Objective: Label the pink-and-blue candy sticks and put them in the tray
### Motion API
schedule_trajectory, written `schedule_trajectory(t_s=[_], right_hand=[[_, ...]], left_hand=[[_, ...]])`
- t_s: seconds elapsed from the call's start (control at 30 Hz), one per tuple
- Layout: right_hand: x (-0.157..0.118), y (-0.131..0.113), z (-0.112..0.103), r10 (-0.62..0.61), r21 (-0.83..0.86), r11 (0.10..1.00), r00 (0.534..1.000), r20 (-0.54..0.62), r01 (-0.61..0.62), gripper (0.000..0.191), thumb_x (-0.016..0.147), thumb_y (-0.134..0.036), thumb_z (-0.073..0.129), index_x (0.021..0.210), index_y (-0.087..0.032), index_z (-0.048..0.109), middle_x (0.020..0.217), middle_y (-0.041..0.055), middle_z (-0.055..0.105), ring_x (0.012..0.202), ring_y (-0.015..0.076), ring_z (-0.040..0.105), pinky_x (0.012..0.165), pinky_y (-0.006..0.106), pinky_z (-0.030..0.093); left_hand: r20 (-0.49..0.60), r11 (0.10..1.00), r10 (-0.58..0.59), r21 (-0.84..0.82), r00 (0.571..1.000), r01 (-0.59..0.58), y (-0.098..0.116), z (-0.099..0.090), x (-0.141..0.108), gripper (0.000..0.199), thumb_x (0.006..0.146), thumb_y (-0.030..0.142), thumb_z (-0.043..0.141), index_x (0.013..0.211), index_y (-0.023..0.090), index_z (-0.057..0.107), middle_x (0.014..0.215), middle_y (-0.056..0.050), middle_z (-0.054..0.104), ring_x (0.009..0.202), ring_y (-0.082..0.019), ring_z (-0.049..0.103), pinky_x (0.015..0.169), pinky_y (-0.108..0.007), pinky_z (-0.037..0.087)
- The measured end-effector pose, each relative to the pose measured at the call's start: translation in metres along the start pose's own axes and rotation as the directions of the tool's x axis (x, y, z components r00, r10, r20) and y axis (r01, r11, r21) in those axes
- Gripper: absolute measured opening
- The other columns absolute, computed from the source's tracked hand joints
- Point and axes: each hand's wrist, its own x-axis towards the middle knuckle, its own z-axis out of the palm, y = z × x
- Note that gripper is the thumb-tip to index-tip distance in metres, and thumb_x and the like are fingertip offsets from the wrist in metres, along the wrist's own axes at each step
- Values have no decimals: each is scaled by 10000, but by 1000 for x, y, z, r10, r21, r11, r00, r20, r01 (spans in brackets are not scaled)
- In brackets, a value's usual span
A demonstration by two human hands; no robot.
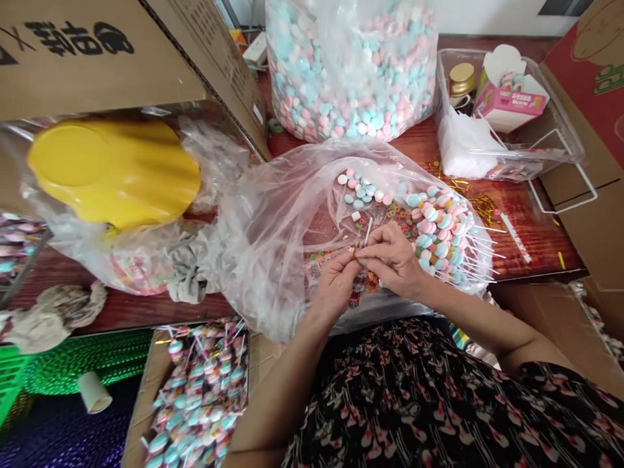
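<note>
My left hand (336, 279) and my right hand (394, 257) meet over the plastic sheet, fingertips pinched together. Between them is a candy stick in a printed clear wrapper (357, 291), hanging downward, its white stick (369, 229) pointing up. The left fingers grip the neck of this wrapped candy. At the same spot, the right thumb and finger pinch a thin gold twist tie (356, 247), mostly hidden by the fingertips. Right of the hands lies a pile of marshmallow sticks (441, 227). Loose pastel marshmallows (363, 188) and small ring candies (402, 214) sit beyond the fingers.
A big bag of marshmallows (351, 78) stands behind the plastic sheet (263, 221). At back right is a clear bin (565, 140); a yellow tub (117, 172) is at left. Below the table edge, a carton holds finished-looking wrapped candies (195, 396). Gold ties (482, 208) lie scattered.
</note>
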Motion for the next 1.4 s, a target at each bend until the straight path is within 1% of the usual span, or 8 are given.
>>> schedule_trajectory(t_s=[0.1,0.5,0.87,0.97,1.1,1.17,1.27,1.4], right_hand=[[-8,2,0,-10,-82,997,999,-52,5,150,894,-239,618,858,-247,764,783,25,593,805,168,533,818,388,450],[-7,10,-2,168,262,944,975,143,-201,115,838,-193,608,810,-182,719,715,-3,673,657,105,601,675,249,488],[-6,-1,-7,68,-95,994,991,112,-58,136,858,-189,592,744,-187,664,719,28,692,709,146,621,738,297,456],[-3,5,-12,272,153,933,916,295,-327,140,824,-252,628,711,-170,636,670,-2,645,634,115,572,625,241,439],[3,14,-22,316,327,715,704,636,-617,185,743,-331,668,729,-149,636,641,-12,629,563,106,544,524,218,405],[7,13,-28,211,289,806,707,675,-516,149,763,-301,650,739,-154,638,644,-12,624,573,105,532,542,225,406],[8,1,-37,-148,176,983,801,581,55,142,854,-191,541,746,-168,630,668,1,608,658,119,511,666,274,424],[0,-20,-43,-606,-7,694,590,533,720,243,930,-142,448,749,-172,606,671,14,544,696,150,431,773,360,404]], left_hand=[[1,1000,-3,16,1000,3,-1,1,-4,219,745,389,714,743,170,715,651,19,593,568,-92,484,554,-209,413],[3,998,-63,4,998,63,-14,-12,-11,267,746,435,716,730,169,710,676,-2,637,588,-117,549,585,-242,478],[-84,986,130,114,988,-120,-9,-11,-12,219,784,394,706,677,203,715,683,0,623,666,-129,551,648,-246,475],[-63,987,121,118,991,-113,-5,-10,-14,230,764,380,725,623,200,701,667,-5,619,638,-128,550,597,-243,467],[104,997,-61,58,993,55,4,-10,-18,237,688,361,776,583,164,695,574,-11,599,464,-92,489,420,-222,386],[203,987,-158,23,966,156,9,-10,-20,240,661,352,781,581,141,700,508,-9,576,375,-76,442,344,-207,323],[368,952,-285,-1,885,307,17,-11,-21,219,624,319,768,588,108,721,478,-38,603,327,-96,464,285,-192,290],[596,878,-426,88,681,471,18,-15,-20,171,567,253,749,606,86,753,505,-77,664,334,-121,519,283,-189,358]])
